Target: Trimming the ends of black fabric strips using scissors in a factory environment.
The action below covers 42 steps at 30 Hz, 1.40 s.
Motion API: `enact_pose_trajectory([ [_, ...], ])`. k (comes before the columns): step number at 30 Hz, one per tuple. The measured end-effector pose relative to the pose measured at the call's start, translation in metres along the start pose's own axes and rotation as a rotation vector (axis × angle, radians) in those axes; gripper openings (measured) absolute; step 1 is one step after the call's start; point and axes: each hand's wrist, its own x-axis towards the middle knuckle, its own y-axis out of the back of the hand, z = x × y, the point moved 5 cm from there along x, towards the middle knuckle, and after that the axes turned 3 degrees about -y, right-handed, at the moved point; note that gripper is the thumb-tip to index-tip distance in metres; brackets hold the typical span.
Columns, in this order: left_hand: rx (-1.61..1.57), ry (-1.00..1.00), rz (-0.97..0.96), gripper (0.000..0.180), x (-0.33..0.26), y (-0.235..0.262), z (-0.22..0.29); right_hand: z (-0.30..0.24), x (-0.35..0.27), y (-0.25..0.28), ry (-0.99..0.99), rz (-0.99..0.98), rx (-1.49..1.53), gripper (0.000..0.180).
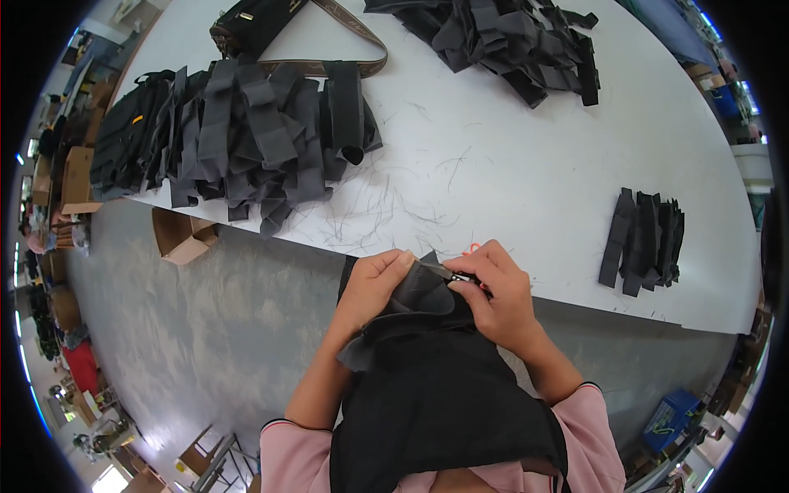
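Note:
My left hand point(368, 289) pinches the edge of a dark grey fabric piece point(426, 292) at the table's near edge, thumb on top. The cloth folds and hangs over the black apron on my lap. Closed around a small pair of thread snips point(462, 278) with a black handle, my right hand point(503, 297) holds the metal blades against the cloth's upper corner. A bit of orange point(472, 248) shows beside my right fingers; I cannot tell what it belongs to.
Dark fabric strips lie in a large heap point(263, 135) at left, another heap point(501, 41) at the far side and a small stack point(643, 242) at right. A black bag point(259, 25) with a strap, loose threads point(386, 209) and the white table point(509, 164) show. A cardboard box point(182, 236) stands below.

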Motion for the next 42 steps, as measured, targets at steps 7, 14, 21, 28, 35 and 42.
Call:
enact_pose_trajectory([
  [7,-0.241,0.178,-0.153,0.030,-0.001,0.001,-0.010,-0.016,0.018,0.006,0.357,-0.151,-0.131,0.023],
  [14,-0.305,0.193,-0.259,0.027,-0.003,-0.006,-0.011,-0.019,0.026,0.006,0.534,-0.283,-0.229,0.022],
  [21,-0.355,0.185,-0.313,0.028,-0.003,-0.006,-0.015,-0.017,0.030,0.001,0.533,-0.383,-0.119,0.020],
  [28,-0.345,0.179,-0.326,0.028,-0.003,-0.008,-0.017,-0.018,0.028,-0.002,0.525,-0.397,-0.092,0.018],
  [35,-0.359,0.188,-0.345,0.028,-0.002,-0.011,-0.021,-0.013,0.022,-0.005,0.534,-0.406,-0.162,0.016],
  [42,-0.298,0.165,-0.338,0.029,-0.002,-0.010,-0.021,-0.010,0.020,0.000,0.400,-0.305,-0.063,0.021],
])
